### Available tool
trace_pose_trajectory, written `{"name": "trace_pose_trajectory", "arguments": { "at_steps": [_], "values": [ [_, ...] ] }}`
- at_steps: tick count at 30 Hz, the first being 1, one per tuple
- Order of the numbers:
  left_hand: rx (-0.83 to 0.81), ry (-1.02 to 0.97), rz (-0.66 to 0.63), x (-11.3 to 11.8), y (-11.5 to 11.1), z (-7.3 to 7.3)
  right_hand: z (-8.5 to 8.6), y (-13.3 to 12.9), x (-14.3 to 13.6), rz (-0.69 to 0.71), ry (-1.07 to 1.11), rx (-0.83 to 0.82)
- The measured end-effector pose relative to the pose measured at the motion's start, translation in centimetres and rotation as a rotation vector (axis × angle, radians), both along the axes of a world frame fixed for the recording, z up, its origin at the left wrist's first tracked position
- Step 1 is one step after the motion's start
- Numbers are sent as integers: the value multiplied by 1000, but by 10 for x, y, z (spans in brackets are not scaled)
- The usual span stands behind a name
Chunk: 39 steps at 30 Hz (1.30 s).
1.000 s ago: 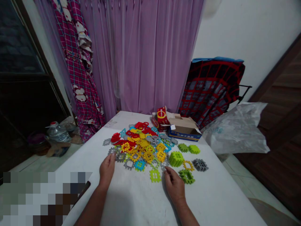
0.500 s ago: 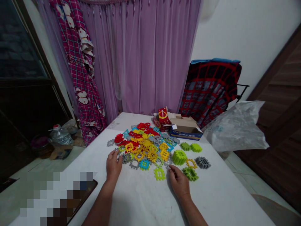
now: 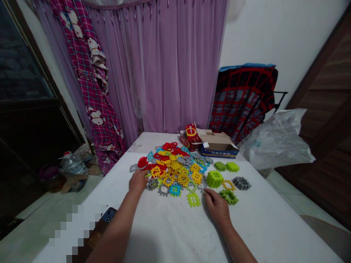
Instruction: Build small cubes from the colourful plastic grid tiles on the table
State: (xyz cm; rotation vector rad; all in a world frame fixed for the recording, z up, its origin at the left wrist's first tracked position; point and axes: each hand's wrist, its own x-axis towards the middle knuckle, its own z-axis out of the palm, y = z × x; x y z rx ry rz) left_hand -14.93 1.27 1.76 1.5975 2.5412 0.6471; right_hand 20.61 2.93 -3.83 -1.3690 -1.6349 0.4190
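A loose pile of notched square plastic building tiles (image 3: 175,168) in yellow, red, blue, grey and green covers the middle of the table. My left hand (image 3: 138,181) reaches to the pile's left edge, below a red tile stack (image 3: 143,162). Its fingertips are partly hidden, and whether they grip a tile cannot be told. My right hand (image 3: 218,207) rests at the pile's front right, fingers loosely stretched beside a grey tile (image 3: 202,184). A flat lime tile (image 3: 193,199) lies just left of it, and a dark green tile stack (image 3: 229,197) to its right.
Right of the pile stand a lime stack (image 3: 214,179), a grey stack (image 3: 241,183) and a yellow tile (image 3: 229,185). Behind are a red box (image 3: 193,133) and an open blue carton (image 3: 219,150). A phone (image 3: 109,214) lies by my left forearm.
My left hand has moved forward and right, onto the pile's left edge. My right hand keeps about the same place beside the grey tile. The view has shifted slightly.
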Motion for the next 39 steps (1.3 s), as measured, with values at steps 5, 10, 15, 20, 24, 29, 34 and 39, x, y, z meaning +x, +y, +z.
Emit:
{"name": "trace_pose_trajectory", "arguments": {
  "at_steps": [5,10,15,20,24,29,34,39],
  "values": [
    [35,-74,-32,2,-4,17,0,-1,1,8,-9,13],
    [109,-281,-53,4,-8,33,-2,-1,1,29,6,29],
    [111,-633,-116,50,-4,27,2,-5,-2,51,14,77],
    [22,-899,-228,120,-1,11,11,-16,-6,96,-13,220],
    [-60,-992,-297,151,-2,5,16,-22,-10,132,-97,331],
    [-98,-1051,-320,159,-5,1,20,-27,-13,189,-187,355],
    [-102,-1122,-313,157,-6,-3,23,-31,-15,153,-192,344],
    [-95,-1162,-357,158,-5,-7,25,-32,-14,82,-216,366]
  ]
}}
